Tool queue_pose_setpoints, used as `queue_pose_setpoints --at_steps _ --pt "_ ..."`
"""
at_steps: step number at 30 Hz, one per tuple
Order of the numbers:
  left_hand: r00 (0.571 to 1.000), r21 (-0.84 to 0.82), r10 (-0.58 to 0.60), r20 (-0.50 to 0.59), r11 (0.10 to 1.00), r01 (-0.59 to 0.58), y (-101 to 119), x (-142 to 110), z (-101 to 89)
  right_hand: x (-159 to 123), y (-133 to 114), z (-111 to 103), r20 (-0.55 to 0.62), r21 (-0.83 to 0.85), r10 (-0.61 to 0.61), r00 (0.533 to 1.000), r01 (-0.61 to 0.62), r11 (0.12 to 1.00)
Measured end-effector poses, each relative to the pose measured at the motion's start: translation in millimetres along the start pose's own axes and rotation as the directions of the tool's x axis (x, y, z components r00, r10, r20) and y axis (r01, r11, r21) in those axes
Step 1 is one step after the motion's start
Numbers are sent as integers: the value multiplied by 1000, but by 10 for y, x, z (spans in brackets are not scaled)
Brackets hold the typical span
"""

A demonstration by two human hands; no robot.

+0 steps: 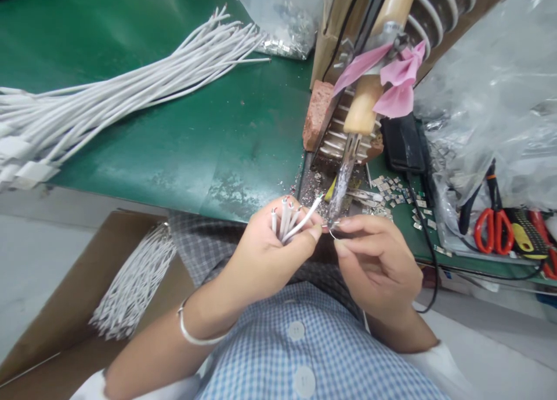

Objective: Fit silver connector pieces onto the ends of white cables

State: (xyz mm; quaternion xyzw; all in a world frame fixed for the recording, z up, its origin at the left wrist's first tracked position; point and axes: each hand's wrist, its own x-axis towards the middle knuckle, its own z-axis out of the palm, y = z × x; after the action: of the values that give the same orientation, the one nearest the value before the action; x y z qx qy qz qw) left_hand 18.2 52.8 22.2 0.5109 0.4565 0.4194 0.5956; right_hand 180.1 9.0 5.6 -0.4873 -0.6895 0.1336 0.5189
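Note:
Several white cables (287,219) with stripped coloured ends are bunched in my left hand (256,255), its fingers closed around them. One cable leans right, its end close to the soldering iron (360,107). The iron hangs tip down, fixed in a stand, with pink cloth tied at its wooden handle. My right hand (383,266) is closed in a pinch just right of the tip. A thin curved solder wire (332,234) runs from its thumb and forefinger to the tip. Whatever small part touches the tip is too small to make out.
Small metal connectors (387,188) lie scattered right of the iron. A brick (318,115) supports the stand. White cables (143,86) lie on the green table at left; a cardboard box (65,284) below holds more. Red-handled pliers (494,229) and plastic bags (491,115) are at right.

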Motion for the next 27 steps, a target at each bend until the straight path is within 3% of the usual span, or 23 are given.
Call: queue_pose_setpoints --at_steps 27 --pt "997 29 -50 61 998 49 -20 -58 -22 -56 31 -10 22 38 -33 999 32 999"
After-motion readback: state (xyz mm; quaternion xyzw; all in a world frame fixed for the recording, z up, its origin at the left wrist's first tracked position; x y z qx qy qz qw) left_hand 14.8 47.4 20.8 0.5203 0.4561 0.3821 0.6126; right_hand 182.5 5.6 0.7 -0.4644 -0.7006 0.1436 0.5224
